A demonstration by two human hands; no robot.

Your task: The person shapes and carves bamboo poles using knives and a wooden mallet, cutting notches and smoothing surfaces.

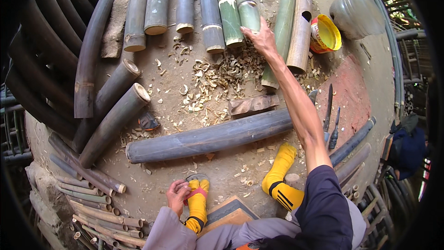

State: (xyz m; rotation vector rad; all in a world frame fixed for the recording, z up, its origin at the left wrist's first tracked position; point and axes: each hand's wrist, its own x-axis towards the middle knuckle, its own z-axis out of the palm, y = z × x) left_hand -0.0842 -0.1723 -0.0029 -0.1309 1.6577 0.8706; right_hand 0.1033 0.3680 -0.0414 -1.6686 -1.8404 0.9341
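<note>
My right hand [262, 39] reaches far forward and grips the near end of a pale green bamboo pole [249, 11], thumb to its left and fingers along its right side. Close on its left lies a darker green bamboo pole [227, 9]. Curled wood shavings [243, 67] cover the ground below that hand. My left hand [176, 196] hangs loosely bent with nothing visible in it, beside my left foot in a yellow sock [198, 206] and a sandal. A thick dark bamboo pole [212, 138] lies crosswise between my feet and the shavings.
A notched wood block [253, 105] sits behind the crosswise pole. Blades [328, 106] lie to the right, with a yellow tin [325, 34] and a big clear jar [357, 13] farther off. Dark bamboo [115, 125] leans at left; thin tubes [108, 222] are stacked lower left.
</note>
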